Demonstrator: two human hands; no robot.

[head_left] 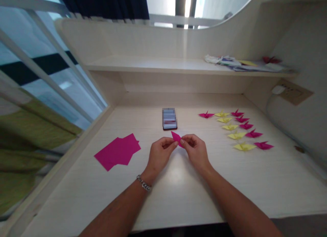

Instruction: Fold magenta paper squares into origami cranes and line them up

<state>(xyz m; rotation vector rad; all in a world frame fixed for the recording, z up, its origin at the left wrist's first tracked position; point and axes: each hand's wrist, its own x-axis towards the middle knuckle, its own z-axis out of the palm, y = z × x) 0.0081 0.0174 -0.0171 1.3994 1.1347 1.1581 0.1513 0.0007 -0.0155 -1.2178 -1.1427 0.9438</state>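
A small piece of folded magenta paper (pixel 176 137) is pinched between my two hands, just above the middle of the desk. My left hand (pixel 161 152) grips its left lower edge between thumb and fingers. On the other side, my right hand (pixel 196 150) pinches the right end, and its fingers hide part of the fold. One pointed tip of the paper sticks up toward the phone. Flat sheets of magenta paper (pixel 116 153) lie overlapping to the left of my hands. Yellow paper cranes (pixel 236 135) and magenta paper cranes (pixel 253 133) stand in rows at the right.
A phone (pixel 169 118) with a lit, blurred screen lies beyond my hands. Papers (pixel 230 62) and a red folded piece (pixel 271 60) rest on the shelf (pixel 153 65). At the right wall, a white plug (pixel 278 90) and cable sit in a socket. White bars (pixel 48 70) border the left side.
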